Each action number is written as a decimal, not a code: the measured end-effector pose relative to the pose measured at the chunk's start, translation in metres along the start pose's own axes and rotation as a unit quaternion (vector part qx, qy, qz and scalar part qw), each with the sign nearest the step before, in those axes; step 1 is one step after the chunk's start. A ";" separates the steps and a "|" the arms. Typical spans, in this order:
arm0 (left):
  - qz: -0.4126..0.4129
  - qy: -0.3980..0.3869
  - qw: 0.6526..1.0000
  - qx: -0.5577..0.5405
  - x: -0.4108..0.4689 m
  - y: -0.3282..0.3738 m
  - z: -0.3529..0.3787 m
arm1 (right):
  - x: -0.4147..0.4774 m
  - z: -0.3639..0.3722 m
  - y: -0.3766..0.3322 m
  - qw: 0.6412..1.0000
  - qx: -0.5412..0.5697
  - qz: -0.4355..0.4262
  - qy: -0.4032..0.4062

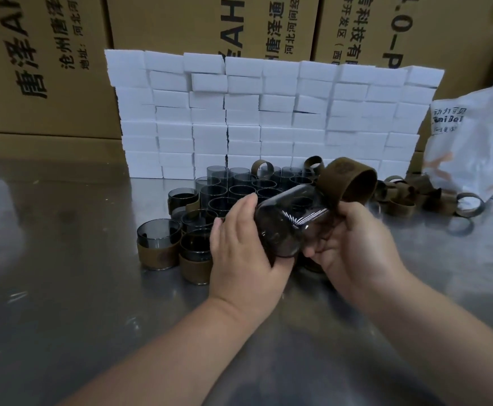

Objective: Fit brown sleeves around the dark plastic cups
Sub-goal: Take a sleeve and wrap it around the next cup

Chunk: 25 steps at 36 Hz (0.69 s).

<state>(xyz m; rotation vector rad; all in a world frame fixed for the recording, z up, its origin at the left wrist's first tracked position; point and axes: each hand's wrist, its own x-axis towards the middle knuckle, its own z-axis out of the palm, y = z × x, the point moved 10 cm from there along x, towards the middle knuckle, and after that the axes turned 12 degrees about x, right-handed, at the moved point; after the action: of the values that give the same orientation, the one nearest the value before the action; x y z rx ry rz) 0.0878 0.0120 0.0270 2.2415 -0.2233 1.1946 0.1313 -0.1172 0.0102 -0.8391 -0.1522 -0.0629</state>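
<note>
Head view showed the left hand gripping a dark cup tilted above the table, near other cups; the right hand curled under it, thumb against the brown sleeve at its far end.

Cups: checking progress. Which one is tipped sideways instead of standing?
The dark cup held between the left hand and right hand: lifted, tipped sideways, brown sleeve at its far end; the other cups stand upright.
</note>
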 end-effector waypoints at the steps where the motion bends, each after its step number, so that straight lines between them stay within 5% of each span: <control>1: 0.006 -0.003 0.999 -0.034 0.000 0.001 0.000 | -0.002 0.001 0.000 1.000 0.006 0.000 -0.010; 5: 0.033 -0.026 0.990 -0.132 0.000 0.008 0.001 | -0.004 -0.004 -0.001 1.000 -0.005 -0.012 -0.011; 12: 0.057 -0.056 0.989 -0.126 -0.004 0.017 0.007 | -0.003 -0.011 0.007 1.000 -0.007 0.027 -0.005; 16: 0.003 -0.046 0.983 -0.175 -0.003 0.007 0.006 | -0.005 -0.012 0.009 0.997 -0.056 0.049 -0.023; 22: -0.065 0.042 0.988 -0.133 -0.001 -0.017 -0.005 | -0.012 -0.024 -0.022 0.962 -0.259 -0.074 0.039; 25: -0.068 0.042 0.990 -0.112 0.000 -0.020 -0.003 | -0.020 -0.014 -0.027 0.958 -0.264 -0.112 0.017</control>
<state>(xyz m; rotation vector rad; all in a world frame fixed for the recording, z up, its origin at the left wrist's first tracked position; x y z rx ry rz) 0.0934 0.0297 0.0198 1.9746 -0.1601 1.1297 0.1101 -0.1455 0.0176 -1.3513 -0.2022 -0.3421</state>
